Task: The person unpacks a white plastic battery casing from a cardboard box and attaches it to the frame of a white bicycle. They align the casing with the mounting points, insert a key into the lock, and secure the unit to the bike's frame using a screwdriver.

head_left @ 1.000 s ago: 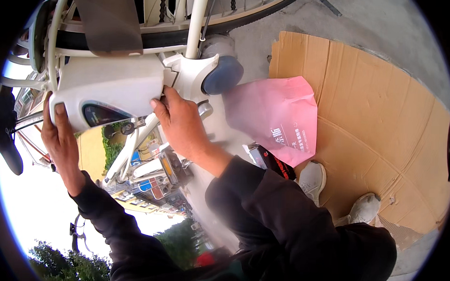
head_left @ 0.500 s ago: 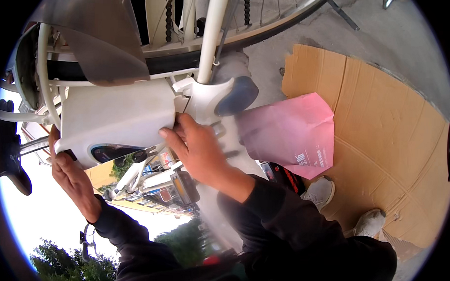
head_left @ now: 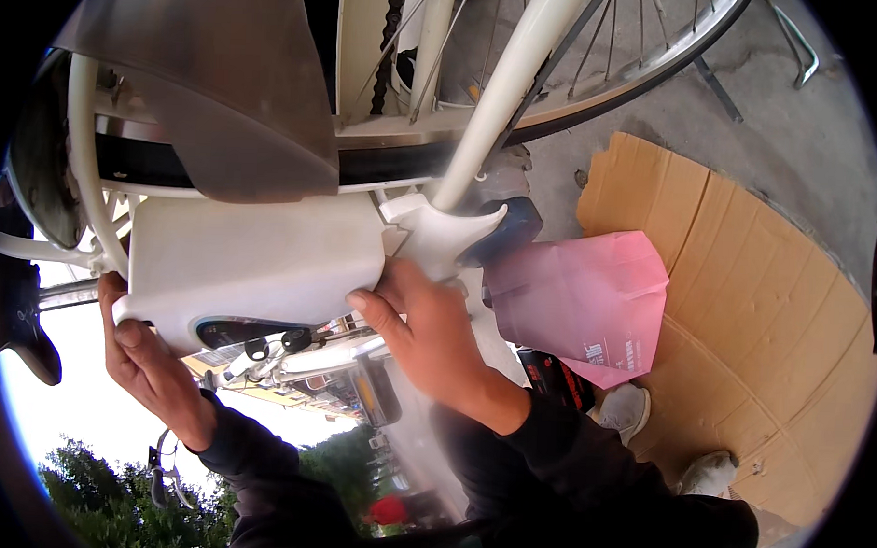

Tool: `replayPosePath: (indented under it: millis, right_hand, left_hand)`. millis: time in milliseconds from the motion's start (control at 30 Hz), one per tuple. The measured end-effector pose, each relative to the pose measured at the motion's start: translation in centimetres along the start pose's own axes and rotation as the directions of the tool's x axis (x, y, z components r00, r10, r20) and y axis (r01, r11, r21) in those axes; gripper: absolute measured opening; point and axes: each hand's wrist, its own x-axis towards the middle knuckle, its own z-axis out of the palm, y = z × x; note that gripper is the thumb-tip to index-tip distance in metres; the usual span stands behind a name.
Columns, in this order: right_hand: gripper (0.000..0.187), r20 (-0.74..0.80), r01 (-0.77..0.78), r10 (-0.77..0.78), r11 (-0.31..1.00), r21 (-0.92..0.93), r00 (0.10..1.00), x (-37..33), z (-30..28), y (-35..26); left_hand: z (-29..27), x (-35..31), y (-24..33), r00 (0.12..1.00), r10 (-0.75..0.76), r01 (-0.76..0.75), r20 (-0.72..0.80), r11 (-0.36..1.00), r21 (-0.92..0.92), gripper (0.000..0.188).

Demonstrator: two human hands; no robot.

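Observation:
A white box-shaped battery case (head_left: 256, 248) with rounded edges sits along the bicycle's white frame tube (head_left: 508, 83), beneath the wheel. On its lower side is a dark oval panel (head_left: 226, 332). My left hand (head_left: 155, 366) grips the case's left end, thumb in front and a finger behind. At the opposite end my right hand (head_left: 436, 337) holds the lower corner, its thumb along the edge and other fingers partly hidden. Just right of the case, a curved white bracket (head_left: 440, 237) meets the tube, with a narrow gap at the joint.
A translucent grey guard (head_left: 242, 103) hangs over the case's upper edge. The spoked wheel (head_left: 648, 74) crosses the top. To the right, a pink bag (head_left: 583, 298) and a black box (head_left: 556, 380) lie by flattened cardboard (head_left: 746, 314). A black saddle (head_left: 27, 308) stands at far left.
The bicycle, case and bag appear shifted right and lower in the view. Both hands keep their hold on the case's ends.

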Motion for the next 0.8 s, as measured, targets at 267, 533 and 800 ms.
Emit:
replayPosePath:
  millis: [267,533,800]
  right_hand:
    - [0.027,-0.034,0.063,-0.062,0.998,0.029,0.997,-0.3,0.0,0.1]
    - [0.03,-0.027,0.076,-0.079,0.993,-0.095,0.996,0.0,0.0,-0.9]
    - [0.033,-0.103,0.154,-0.144,0.984,0.091,0.984,-0.2,1.2,0.7]
  left_hand:
    - [1.5,-0.8,0.1,0.997,0.034,-0.043,-0.075,0.99,-0.133,0.071]
    - [1.6,-0.5,2.2,0.997,-0.063,0.059,-0.05,0.996,-0.07,0.071]
    - [1.3,1.3,1.7,0.998,-0.004,-0.001,-0.066,0.997,-0.08,0.058]
